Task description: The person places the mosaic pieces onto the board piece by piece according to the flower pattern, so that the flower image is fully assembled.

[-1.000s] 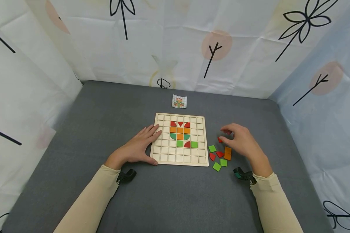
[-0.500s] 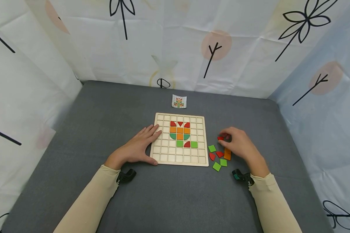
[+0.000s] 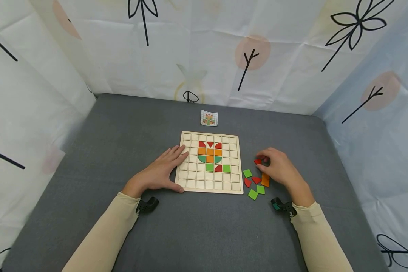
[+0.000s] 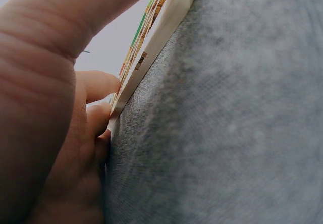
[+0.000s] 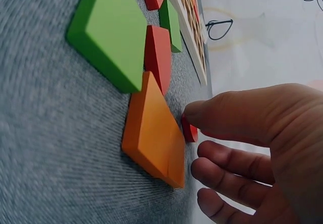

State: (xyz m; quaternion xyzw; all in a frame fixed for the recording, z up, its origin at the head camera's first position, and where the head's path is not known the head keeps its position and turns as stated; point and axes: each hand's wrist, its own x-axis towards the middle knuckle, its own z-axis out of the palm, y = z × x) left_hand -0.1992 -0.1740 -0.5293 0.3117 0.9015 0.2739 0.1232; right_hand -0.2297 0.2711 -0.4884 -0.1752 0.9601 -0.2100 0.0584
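Observation:
A square wooden grid board lies on the table with red, orange and green tiles set in its middle cells. My left hand rests spread along the board's left side, fingers over the edge and thumb at the near left corner. In the left wrist view, its thumb touches the board's pale edge. To the right of the board my right hand pinches a red tile between thumb and fingers. The right wrist view shows this red tile under the thumb tip; the index finger is mostly hidden.
Loose tiles lie between board and right hand: orange tiles, several green tiles and two red tiles. A small pattern card lies beyond the board. White printed cloth hangs around the grey table.
My right hand has lowered slightly and its fingers have closed in on the red tile. The left hand and the board have stayed in place.

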